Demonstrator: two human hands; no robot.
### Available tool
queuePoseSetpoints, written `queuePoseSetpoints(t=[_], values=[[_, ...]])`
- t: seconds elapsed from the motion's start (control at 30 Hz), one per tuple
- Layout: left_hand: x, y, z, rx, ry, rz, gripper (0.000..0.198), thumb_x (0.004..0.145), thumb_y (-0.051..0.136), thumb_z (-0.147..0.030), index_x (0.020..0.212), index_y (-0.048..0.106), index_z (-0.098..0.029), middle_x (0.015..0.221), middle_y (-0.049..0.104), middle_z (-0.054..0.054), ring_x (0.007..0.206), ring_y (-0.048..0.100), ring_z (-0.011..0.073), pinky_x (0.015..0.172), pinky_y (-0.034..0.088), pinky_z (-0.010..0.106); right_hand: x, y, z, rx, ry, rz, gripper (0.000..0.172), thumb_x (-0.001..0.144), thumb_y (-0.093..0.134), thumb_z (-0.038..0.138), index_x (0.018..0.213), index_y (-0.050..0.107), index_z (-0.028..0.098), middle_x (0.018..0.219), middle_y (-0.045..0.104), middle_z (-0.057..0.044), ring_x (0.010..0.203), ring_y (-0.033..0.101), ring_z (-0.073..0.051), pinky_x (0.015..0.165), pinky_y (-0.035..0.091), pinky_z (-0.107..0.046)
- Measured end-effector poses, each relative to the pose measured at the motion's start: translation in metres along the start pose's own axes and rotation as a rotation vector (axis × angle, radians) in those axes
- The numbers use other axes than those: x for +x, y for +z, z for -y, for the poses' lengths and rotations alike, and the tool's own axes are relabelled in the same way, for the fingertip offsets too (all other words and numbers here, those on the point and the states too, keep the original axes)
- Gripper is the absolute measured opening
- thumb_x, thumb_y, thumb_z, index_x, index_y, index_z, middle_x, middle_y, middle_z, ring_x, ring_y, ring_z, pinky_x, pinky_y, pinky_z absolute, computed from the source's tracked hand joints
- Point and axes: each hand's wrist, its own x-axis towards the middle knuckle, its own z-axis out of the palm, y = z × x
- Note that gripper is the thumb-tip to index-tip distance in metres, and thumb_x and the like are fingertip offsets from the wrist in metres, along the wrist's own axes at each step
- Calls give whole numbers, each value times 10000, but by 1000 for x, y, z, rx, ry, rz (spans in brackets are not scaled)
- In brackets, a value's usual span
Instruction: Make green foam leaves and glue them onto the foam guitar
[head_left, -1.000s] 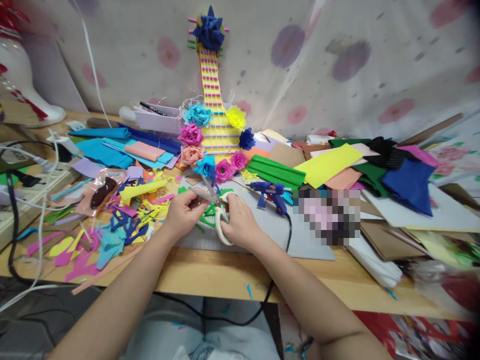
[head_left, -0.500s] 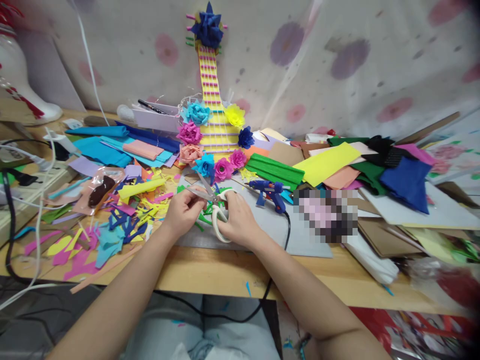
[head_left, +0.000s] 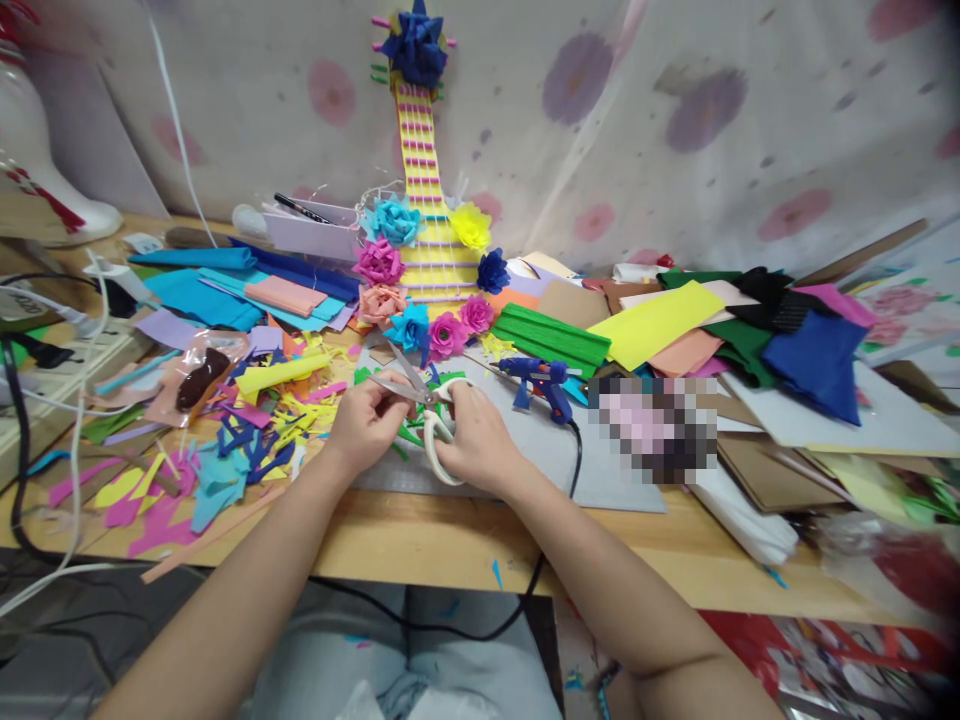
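In my right hand (head_left: 481, 438) is a pair of scissors (head_left: 436, 452) with white handles, my fingers closed through and around the loops. The blades stand apart and point left, toward my left hand (head_left: 365, 424). My left hand's fingers are pinched together close to the blades; what they hold, if anything, is too small to make out. Green paper scraps (head_left: 409, 436) lie under and between both hands on a grey board (head_left: 600, 487). Just beyond the hands stands a yellow paper guitar (head_left: 431, 262) decorated with several coloured paper flowers (head_left: 448, 335).
A blue glue gun (head_left: 541, 378) lies right of my hands, its black cord running over the table's front edge. Colourful paper scraps (head_left: 262, 430) cover the left side. Folded crepe paper (head_left: 660, 322) is piled at the right, and white cables (head_left: 77, 440) hang at far left.
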Motion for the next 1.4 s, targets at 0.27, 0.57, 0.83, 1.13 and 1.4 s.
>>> queuePoseSetpoints(t=[0.27, 0.57, 0.83, 1.13, 1.4], values=[[0, 1, 4, 18, -53, 34, 132, 712, 484, -169, 610, 568, -157, 583, 584, 3, 543, 539, 119, 525, 395, 231, 1, -3, 2, -31, 68, 72, 226, 710, 476, 323, 868, 434, 167, 788, 557, -61, 718, 488, -185, 620, 340, -283], [1, 4, 6, 140, -118, 29, 185, 701, 492, -219, 567, 597, -146, 584, 626, 29, 557, 561, 137, 534, 409, 241, -5, 0, 0, 28, 135, 116, 217, 732, 463, 352, 859, 401, 187, 792, 567, -53, 663, 501, -170, 575, 330, -269], [1, 6, 7, 156, -126, 48, 160, 703, 494, -211, 613, 611, -149, 580, 643, 28, 538, 570, 137, 495, 404, 227, -9, 0, 1, 53, 222, 179, 256, 715, 499, 374, 864, 405, 188, 767, 588, -48, 637, 533, -176, 542, 318, -261], [0, 5, 10, 127, -144, 87, 131, 714, 503, -209, 686, 619, -156, 600, 654, 24, 573, 602, 151, 534, 440, 240, -11, 0, 1, 29, 247, 207, 284, 719, 509, 388, 890, 409, 184, 801, 617, -61, 663, 572, -202, 541, 315, -266], [2, 5, 9, 146, -154, 121, 122, 705, 504, -194, 679, 617, -158, 596, 657, 23, 567, 601, 154, 543, 447, 248, -12, 1, -1, 14, 243, 220, 294, 725, 507, 398, 902, 408, 184, 802, 616, -62, 654, 571, -200, 546, 316, -268]])
